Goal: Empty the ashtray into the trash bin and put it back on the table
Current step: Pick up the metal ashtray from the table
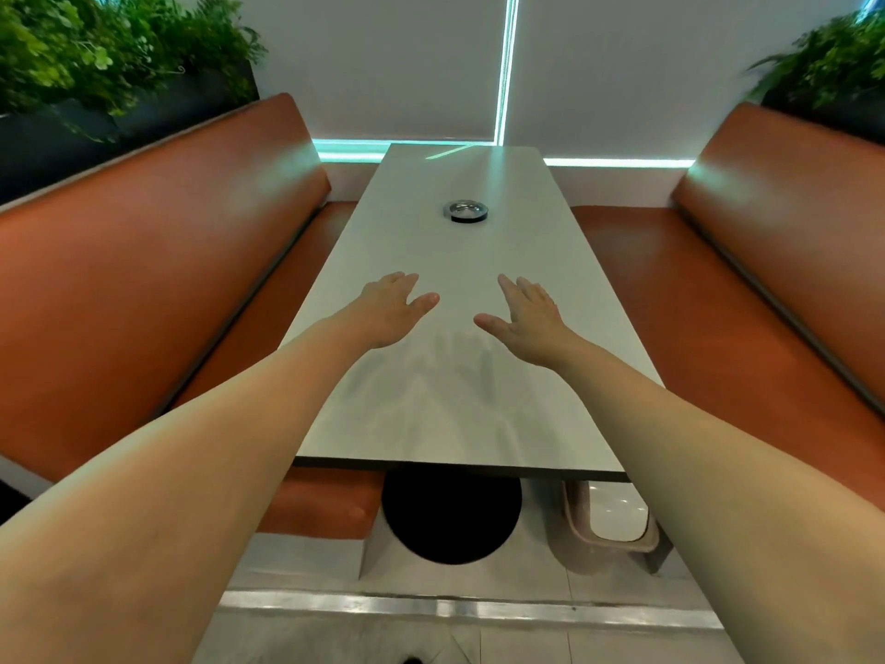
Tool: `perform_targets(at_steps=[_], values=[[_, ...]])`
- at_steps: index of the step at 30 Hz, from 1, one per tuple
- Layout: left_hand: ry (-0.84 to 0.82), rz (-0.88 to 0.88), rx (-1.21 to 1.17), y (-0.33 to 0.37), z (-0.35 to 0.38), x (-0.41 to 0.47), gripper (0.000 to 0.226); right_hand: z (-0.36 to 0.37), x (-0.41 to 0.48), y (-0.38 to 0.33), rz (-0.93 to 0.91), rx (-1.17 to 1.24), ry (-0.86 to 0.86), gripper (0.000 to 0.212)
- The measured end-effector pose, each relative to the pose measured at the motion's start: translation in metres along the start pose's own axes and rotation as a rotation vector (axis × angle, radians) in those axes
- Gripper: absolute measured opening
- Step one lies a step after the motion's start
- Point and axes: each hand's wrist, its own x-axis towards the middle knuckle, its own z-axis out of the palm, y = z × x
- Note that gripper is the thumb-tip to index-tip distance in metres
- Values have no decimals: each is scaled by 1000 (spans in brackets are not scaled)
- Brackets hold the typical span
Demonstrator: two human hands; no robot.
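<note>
1. Forearms: both of yours enter from the lower corners of the frame, bare, and converge toward the middle of the picture above the table (431,424).
2. Left hand (390,311): centre of frame, slightly left. Palm down, fingers spread and extended, thumb pointing inward. Holding nothing. Whether it rests on the tabletop or hovers just above it cannot be told.
3. Right hand (522,316): centre of frame, slightly right, a mirror of the left. Palm down, fingers splayed, thumb inward. Holding nothing.
4. Trash bin (608,519): lower right of centre, under the near edge of the table beside the dark pedestal base (450,515). Pale, open-topped, and by my reading the bin for this task. It sits nearer your right side.
5. Ashtray (465,211): upper centre of frame, on the tabletop, well beyond both hands. Round, metallic rim over a dark base, so no long axis to align with. Contents too small to make out.
6. Key relation: the ashtray lies straight ahead along the table's length, almost on the line between your two hands. Neither hand is clearly nearer; I judge the right a fair choice, given the bin's side.
7. Benches (191,280): orange upholstery flanks the table on both sides.
</note>
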Motion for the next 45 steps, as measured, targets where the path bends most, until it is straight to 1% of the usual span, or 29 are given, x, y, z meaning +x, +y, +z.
perform_targets(at_steps=[8, 17, 26, 36, 42, 45], values=[[-53, 11, -27, -15, -3, 78, 64, 5, 70, 8, 67, 70, -34, 72], [-40, 27, -110, -44, 3, 158, 62, 19, 145, 13, 113, 251, -14, 70], [-87, -31, -188, -51, 26, 210, 62, 35, 184, 33, 182, 441, -72, 71], [-39, -60, -200, -39, 4, 293, 60, 16, 279, 53, 136, 441, -66, 70], [-34, -68, -191, -43, 17, 355, 61, 20, 342, 71, 142, 505, -47, 69], [-30, -80, -227, -49, 25, 382, 60, 25, 373, 76, 152, 557, -39, 68]])
